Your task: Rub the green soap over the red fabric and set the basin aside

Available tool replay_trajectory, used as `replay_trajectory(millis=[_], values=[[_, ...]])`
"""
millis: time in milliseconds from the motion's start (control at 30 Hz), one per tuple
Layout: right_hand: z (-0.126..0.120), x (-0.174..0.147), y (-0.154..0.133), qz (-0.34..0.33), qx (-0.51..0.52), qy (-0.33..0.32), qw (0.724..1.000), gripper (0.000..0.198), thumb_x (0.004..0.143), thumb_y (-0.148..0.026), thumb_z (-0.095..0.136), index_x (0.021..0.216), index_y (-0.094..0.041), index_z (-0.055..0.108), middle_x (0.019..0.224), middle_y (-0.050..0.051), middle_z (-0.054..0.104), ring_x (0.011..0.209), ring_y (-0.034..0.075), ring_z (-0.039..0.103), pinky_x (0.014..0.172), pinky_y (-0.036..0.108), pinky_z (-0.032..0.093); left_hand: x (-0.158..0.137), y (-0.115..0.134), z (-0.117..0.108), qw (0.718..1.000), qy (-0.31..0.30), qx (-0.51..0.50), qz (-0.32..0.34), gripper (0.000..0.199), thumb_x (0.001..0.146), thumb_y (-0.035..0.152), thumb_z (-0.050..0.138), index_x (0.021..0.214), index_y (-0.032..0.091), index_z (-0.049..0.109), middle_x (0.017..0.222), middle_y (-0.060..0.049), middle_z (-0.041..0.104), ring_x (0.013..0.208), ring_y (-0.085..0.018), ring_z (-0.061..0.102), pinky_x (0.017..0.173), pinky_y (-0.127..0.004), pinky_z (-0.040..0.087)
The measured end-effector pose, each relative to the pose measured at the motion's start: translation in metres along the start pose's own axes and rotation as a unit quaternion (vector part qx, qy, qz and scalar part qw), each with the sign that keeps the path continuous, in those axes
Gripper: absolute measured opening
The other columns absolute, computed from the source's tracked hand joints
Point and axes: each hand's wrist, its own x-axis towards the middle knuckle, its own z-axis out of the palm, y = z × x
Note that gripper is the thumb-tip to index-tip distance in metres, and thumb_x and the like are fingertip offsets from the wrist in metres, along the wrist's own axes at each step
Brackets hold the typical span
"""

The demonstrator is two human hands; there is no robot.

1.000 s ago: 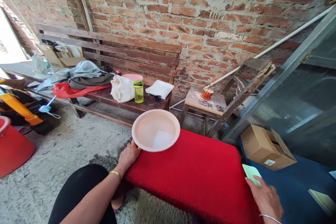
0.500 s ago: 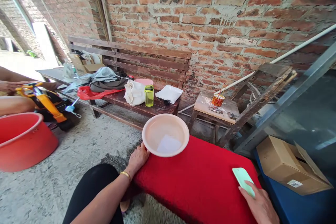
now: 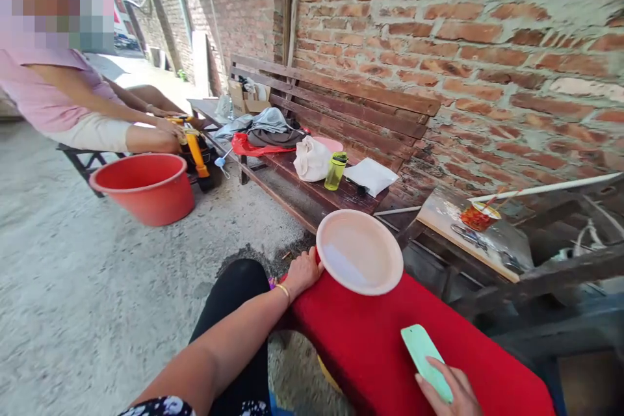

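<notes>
Mint-green object (image 3: pixel 420 350), underside hidden

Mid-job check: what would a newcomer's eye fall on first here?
Probably the bright red surface before the person, with a pale basin at its far end close by the left hand. Next, the flat mint-green object held in the right hand. Leftward, a big red tub stands on the grey floor.

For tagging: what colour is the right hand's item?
Item is pale mint green; clearest in head view.
</notes>
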Motion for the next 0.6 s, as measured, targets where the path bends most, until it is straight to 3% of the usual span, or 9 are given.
replay_trajectory(millis=[167, 333, 433, 600], values=[[0.083, -0.001, -0.094, -0.152, -0.017, -0.093, 0.984, 0.052, 0.081, -0.068, 0.057, 0.108, -0.026, 0.072, 0.097, 0.007, 0.063, 0.087, 0.025, 0.067, 0.075, 0.037, 0.057, 0.003, -0.002, -0.007, 0.997, -0.021, -0.072, -0.027, 0.05, 0.102, 0.05, 0.027, 0.133, 0.019, 0.05, 0.123, -0.018, 0.063, 0.113, -0.031, 0.064, 0.095, -0.044, 0.047], [0.133, 0.013, -0.175, -0.216, -0.071, -0.12, 0.966, 0.041, 0.089, -0.054, 0.053, 0.113, -0.024, 0.069, 0.102, 0.008, 0.063, 0.095, 0.025, 0.064, 0.084, 0.038, 0.054, 0.015, -0.014, -0.009, 0.967, -0.062, -0.238, -0.062, 0.046, 0.101, 0.035, 0.024, 0.135, 0.022, 0.053, 0.131, -0.014, 0.063, 0.122, -0.029, 0.06, 0.1, -0.044, 0.045], [0.138, 0.02, -0.187, -0.196, -0.115, -0.156, 0.961, 0.042, 0.089, -0.051, 0.05, 0.118, -0.025, 0.066, 0.107, 0.008, 0.063, 0.099, 0.025, 0.064, 0.085, 0.037, 0.053, 0.023, -0.019, -0.005, 0.954, -0.071, -0.278, -0.084, 0.046, 0.098, 0.032, 0.031, 0.136, 0.025, 0.054, 0.135, -0.012, 0.063, 0.124, -0.027, 0.059, 0.102, -0.042, 0.044], [0.105, 0.024, -0.153, -0.084, -0.155, -0.185, 0.967, 0.052, 0.084, -0.065, 0.047, 0.118, -0.031, 0.065, 0.106, 0.006, 0.064, 0.095, 0.025, 0.065, 0.071, 0.034, 0.051, 0.033, -0.023, 0.003, 0.92, -0.079, -0.363, -0.123, 0.042, 0.093, 0.035, 0.042, 0.129, 0.027, 0.062, 0.134, -0.007, 0.065, 0.123, -0.026, 0.059, 0.101, -0.037, 0.045]])
